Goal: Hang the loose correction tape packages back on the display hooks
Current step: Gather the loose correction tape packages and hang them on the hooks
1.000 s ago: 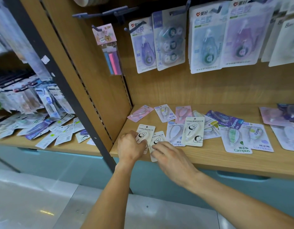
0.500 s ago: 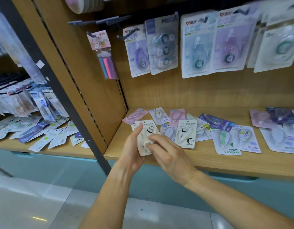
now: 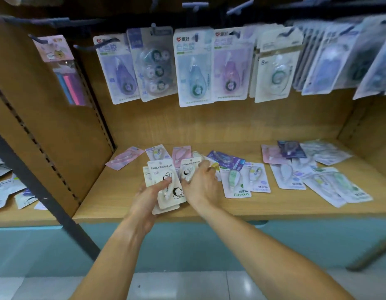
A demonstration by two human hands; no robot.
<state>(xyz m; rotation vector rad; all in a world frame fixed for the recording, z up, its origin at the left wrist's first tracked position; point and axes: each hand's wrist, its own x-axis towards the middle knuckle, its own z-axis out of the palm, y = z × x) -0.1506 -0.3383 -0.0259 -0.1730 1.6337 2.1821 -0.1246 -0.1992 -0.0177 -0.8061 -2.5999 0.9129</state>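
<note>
My left hand (image 3: 147, 197) holds a small stack of white Campus correction tape packages (image 3: 163, 176) with cartoon prints, thumb pressed on the top card. My right hand (image 3: 201, 182) grips a third white cartoon package (image 3: 187, 168) lying on the wooden shelf (image 3: 114, 202). More loose packages lie on the shelf: pink ones (image 3: 124, 158), a green Campus one (image 3: 236, 180) and a purple one (image 3: 227, 160). Above, larger packages (image 3: 193, 66) hang from display hooks (image 3: 195, 5).
A scattered pile of loose packages (image 3: 326, 178) covers the shelf's right side. A pink pen pack (image 3: 64, 68) hangs on the left side panel. A dark upright post (image 3: 36, 187) divides this bay from a left shelf with more packages (image 3: 5, 189).
The left hand lifted two white packages off the shelf into a stack. The right hand moved right and took hold of the third white package. The view shifted right and up.
</note>
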